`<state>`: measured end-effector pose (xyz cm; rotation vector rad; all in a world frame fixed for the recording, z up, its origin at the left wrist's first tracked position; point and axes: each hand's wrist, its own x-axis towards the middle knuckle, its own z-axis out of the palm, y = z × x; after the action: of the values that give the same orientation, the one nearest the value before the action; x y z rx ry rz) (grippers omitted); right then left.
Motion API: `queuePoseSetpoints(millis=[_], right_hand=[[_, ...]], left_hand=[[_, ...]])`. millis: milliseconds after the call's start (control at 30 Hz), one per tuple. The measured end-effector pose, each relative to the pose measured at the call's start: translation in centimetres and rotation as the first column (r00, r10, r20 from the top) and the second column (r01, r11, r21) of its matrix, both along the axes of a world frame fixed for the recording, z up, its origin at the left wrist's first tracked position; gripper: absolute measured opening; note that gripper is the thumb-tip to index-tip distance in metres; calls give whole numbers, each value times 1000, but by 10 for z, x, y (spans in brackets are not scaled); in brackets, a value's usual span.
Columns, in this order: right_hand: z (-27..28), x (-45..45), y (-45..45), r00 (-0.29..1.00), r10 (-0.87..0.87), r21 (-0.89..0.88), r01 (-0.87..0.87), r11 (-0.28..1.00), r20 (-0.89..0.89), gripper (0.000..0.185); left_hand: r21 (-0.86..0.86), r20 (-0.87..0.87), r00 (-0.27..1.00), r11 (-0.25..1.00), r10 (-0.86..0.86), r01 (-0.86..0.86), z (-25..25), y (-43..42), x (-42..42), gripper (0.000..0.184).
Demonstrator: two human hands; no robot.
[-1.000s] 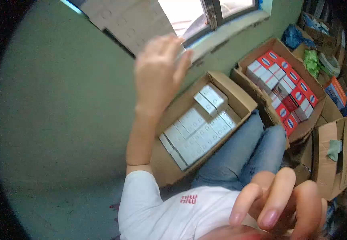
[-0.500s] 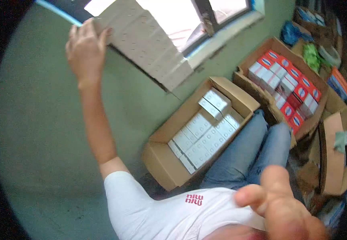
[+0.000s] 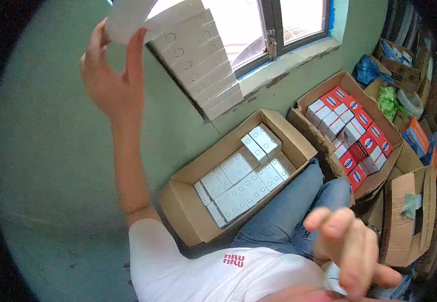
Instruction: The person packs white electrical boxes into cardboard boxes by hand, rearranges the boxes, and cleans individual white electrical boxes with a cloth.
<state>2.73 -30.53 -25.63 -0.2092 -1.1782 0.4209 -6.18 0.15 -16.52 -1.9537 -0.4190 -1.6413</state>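
Observation:
At the upper left, my left hand is raised and closed on a white box, with the thumb on one side and the fingers on the other. The box is partly cut off by the frame's top edge. Just beside it, a stack of white boxes with printed circles stands at the window. Close to the camera, my right hand has its fingers spread apart above my lap. A small white patch shows by its fingers; I cannot make out what it is.
An open carton by the wall holds rows of white boxes, two of them stacked higher. Farther right, another carton holds red and white boxes. A torn carton, a blue bag and a green bag lie along the right.
My left hand has turned and a white box now shows in its grip, lifted over the stack. My right hand's fingers have spread. The view has shifted slightly.

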Motion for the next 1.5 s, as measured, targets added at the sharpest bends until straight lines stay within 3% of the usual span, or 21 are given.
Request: queuePoseSetpoints(millis=[100,167,200,233,267,300,333,433,467,500,567,700,800,900,933,1033,1067,1167,1267,1367,1500], right_hand=[[-41,37,52,934,-96,-258,193,947,345,82],[-87,47,106,866,-184,-507,431,746,465,47],[-125,54,136,852,-132,-640,475,604,507,37],[-155,60,150,831,-30,-764,524,376,555,40],[-197,69,165,718,158,-735,661,149,678,42],[-219,71,174,640,323,-684,728,34,697,45],[-240,70,181,551,490,-604,795,-61,676,48],[-338,66,202,235,371,-321,928,189,898,54],[-339,62,203,135,444,-264,933,244,886,56],[-343,62,204,120,459,-261,931,257,880,59],[-354,68,209,85,473,-241,930,279,877,66],[-358,70,201,245,325,-324,921,217,913,58],[-362,70,206,362,282,-414,898,151,888,55],[-368,73,207,479,228,-515,847,132,848,53],[-370,77,207,595,181,-619,776,122,783,50],[-398,91,214,790,63,-785,591,186,610,45],[-404,93,212,795,38,-782,585,216,606,43],[-387,87,210,726,79,-728,667,157,683,44],[-372,81,205,575,113,-586,798,142,810,43],[-374,79,206,517,103,-527,837,148,850,41],[-371,78,206,533,136,-549,820,158,835,44]], left_hand=[[-276,125,929,888,-347,369,-46,-38,-21,44],[-535,180,833,659,-524,530,-96,-62,-44,43],[-683,243,854,544,-459,487,-118,-76,-50,40],[-794,291,874,412,-390,448,-140,-87,-55,39],[-893,321,874,190,-365,408,-169,-90,-66,32],[-862,490,852,-251,-184,441,-188,-106,-62,29],[-835,513,840,-329,-175,441,-236,-106,-70,27],[-692,487,869,-568,87,445,-348,-106,-77,33],[-660,455,882,-619,120,425,-389,-97,-81,37],[-626,425,894,-666,145,406,-408,-89,-80,42],[-669,403,893,-601,202,438,-411,-84,-53,43],[-849,321,931,-384,172,364,-481,-65,-1,51],[-911,225,953,-305,201,279,-486,-74,37,49],[-930,272,949,-208,161,302,-498,-81,63,49],[-961,227,970,-140,83,237,-505,-83,67,42],[-966,160,986,-198,42,165,-506,-84,73,40],[-950,235,972,-209,15,232,-505,-84,72,36],[-931,158,987,-339,-31,139,-482,-82,67,30],[-934,111,992,-348,-67,81,-506,-73,62,35],[-960,246,963,-163,-106,228,-527,-73,55,33],[-754,498,859,-549,-122,360,-546,-56,35,31]])
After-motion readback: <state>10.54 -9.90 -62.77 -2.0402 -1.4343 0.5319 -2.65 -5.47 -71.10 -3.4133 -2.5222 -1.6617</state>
